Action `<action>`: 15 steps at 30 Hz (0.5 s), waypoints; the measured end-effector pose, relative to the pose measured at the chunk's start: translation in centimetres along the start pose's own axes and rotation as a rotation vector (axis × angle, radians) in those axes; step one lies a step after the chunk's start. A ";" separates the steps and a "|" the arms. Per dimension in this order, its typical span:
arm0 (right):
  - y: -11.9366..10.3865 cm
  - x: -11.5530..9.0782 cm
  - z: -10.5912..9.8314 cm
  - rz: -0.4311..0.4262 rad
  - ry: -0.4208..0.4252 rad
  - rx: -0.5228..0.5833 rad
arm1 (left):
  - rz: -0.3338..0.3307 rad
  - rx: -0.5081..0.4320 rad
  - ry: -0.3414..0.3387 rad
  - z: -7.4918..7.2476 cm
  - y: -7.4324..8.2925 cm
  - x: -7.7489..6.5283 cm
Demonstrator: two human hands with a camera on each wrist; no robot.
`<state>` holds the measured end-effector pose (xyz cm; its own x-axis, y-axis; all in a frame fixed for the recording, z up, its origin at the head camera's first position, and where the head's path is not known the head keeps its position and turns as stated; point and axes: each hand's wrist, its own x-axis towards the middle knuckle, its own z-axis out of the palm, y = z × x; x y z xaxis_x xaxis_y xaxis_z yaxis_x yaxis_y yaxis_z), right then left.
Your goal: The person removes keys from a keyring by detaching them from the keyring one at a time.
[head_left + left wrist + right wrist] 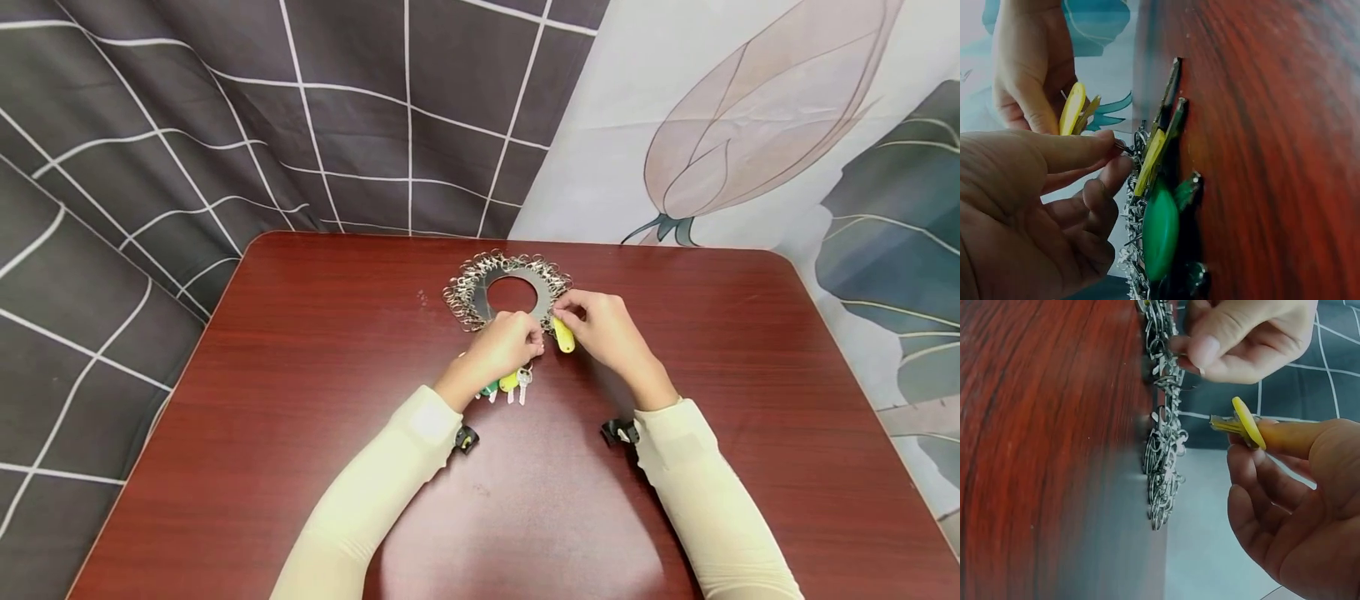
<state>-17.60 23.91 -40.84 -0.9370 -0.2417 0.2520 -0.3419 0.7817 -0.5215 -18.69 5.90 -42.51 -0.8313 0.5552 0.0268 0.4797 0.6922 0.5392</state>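
A flat grey ring [485, 296] lies on the table, hung all round with small metal clasps and split rings [1163, 465]. At its front edge my left hand [504, 343] pinches a small metal clasp [1124, 147] between thumb and forefinger. My right hand [606, 329] is at the ring's right front, pinching a yellow key tag [563, 335] with a key [1225, 425] beside it. Below my left hand hang several keys [523, 385] on the table, with a green tag [1161, 231] and another yellow tag [1150, 162] among them.
The dark red wooden table [300, 417] reaches back to a grey checked curtain [360, 133] and a white floral cloth [600, 167]. A black wrist camera [465, 439] sits at my left cuff, a second camera [619, 432] at my right.
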 end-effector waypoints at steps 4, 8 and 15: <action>0.4 0.0 -0.1 0.032 0.018 0.022 | -0.010 0.064 -0.053 0.0 0.4 0.1; 0.7 0.1 -0.3 0.057 0.031 0.030 | -0.007 0.111 -0.094 0.0 0.7 0.2; 1.4 0.1 -0.8 0.076 0.060 0.038 | 0.012 0.196 -0.116 0.3 1.1 0.3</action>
<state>-18.12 25.42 -40.83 -0.9547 -0.1470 0.2588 -0.2740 0.7737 -0.5712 -18.37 6.93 -42.14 -0.7928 0.6054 -0.0703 0.5442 0.7552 0.3654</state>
